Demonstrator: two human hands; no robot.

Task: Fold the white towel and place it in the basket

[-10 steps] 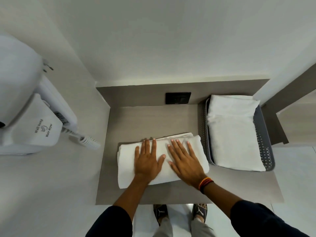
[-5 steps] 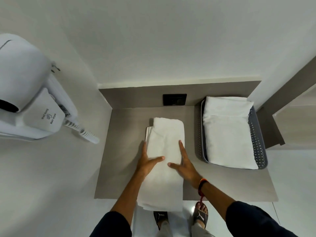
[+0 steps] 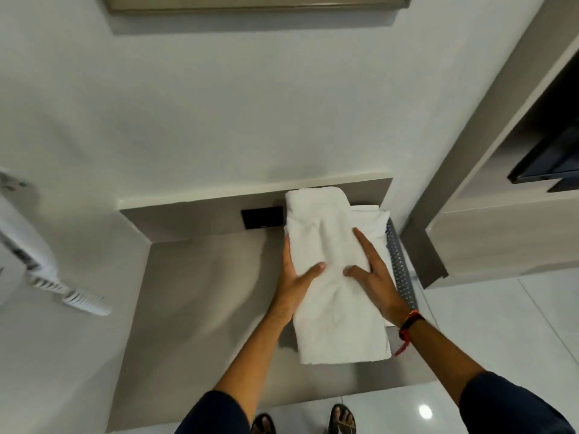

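The folded white towel (image 3: pixel 332 277) is a long thick bundle held lengthwise above the right part of the counter. My left hand (image 3: pixel 296 281) grips its left side with the thumb on top. My right hand (image 3: pixel 371 274) grips its right side, fingers spread over the cloth. The grey perforated basket (image 3: pixel 399 267) stands at the right end of the counter, mostly hidden under the towel and my right hand. Another white towel (image 3: pixel 371 222) lies inside the basket, showing only at its far end.
A grey counter (image 3: pixel 200 296) fills the alcove, with a black wall socket (image 3: pixel 261 217) behind it. A white wall-mounted hair dryer with a coiled cord (image 3: pixel 78 300) hangs at the left. A cabinet with a dark shelf opening (image 3: pixel 545 164) stands at the right. My sandalled feet show below.
The towel was turned lengthwise, lifted off the counter by both hands and carried right, over the basket. The camera view has tilted up.
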